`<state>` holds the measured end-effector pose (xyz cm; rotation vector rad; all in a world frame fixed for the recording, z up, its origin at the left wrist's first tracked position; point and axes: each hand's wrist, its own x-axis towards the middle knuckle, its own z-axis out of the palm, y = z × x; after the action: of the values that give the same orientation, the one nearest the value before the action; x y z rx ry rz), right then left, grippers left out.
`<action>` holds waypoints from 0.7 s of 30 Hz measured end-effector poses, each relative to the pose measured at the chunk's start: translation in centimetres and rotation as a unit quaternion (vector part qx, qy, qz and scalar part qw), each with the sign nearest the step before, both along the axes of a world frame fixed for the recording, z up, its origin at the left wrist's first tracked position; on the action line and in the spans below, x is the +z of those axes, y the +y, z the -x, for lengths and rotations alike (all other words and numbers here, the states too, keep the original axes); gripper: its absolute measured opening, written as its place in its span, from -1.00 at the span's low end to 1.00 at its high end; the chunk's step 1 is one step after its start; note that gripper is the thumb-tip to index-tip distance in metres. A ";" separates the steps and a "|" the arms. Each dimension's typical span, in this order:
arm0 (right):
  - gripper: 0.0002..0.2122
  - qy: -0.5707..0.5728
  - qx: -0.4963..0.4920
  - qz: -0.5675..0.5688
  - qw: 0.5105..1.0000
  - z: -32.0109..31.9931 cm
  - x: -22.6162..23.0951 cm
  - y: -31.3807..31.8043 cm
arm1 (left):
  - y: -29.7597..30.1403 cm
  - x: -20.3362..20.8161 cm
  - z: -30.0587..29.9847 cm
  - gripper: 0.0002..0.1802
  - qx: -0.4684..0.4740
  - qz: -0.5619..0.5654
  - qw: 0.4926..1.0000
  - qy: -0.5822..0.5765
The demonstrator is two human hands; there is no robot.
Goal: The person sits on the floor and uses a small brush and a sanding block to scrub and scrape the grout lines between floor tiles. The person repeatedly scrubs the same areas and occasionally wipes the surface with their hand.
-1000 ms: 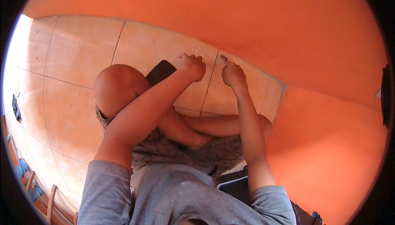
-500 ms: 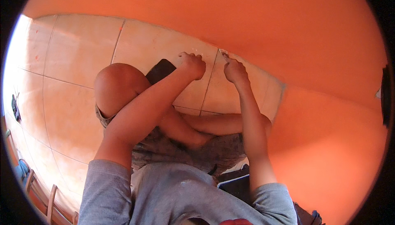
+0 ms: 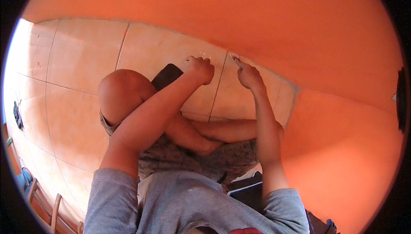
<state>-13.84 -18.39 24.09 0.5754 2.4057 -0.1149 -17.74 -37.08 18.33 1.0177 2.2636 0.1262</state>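
Note:
My right hand [image 3: 249, 76] is closed around a small thin tool [image 3: 236, 59] with a pale tip. The tip is at the line where the tiled floor [image 3: 150, 45] meets the orange wall [image 3: 274, 15], close to a tile joint; I cannot make out the tool's exact kind. Left of it, my left hand [image 3: 201, 70] hangs with curled fingers over the floor, and whatever is in it is hidden. Pale specks lie on the tile just beyond that hand. A dark object with rounded corners [image 3: 168, 75] shows between my left forearm and raised knee [image 3: 124, 92].
My legs are folded on the floor close to the wall. The wall turns a corner [image 3: 296, 89] on my right. A black item with a pale edge [image 3: 248, 193] lies beside my right hip. Wooden chair legs [image 3: 55, 212] stand at the lower left.
My right hand has shifted slightly right and nearer to me, with the tool still along the wall's base. My left hand has hardly moved.

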 end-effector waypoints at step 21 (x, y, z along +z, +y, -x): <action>-0.45 0.134 0.092 -0.123 0.979 -0.7 -1.8 9.8 | 0.1 -0.2 0.3 -0.58 0.004 -0.006 1.000 0.006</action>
<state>-13.10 -8.56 22.30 0.4669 2.7447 0.2000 -18.09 -37.02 18.10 1.0186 2.2809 0.1376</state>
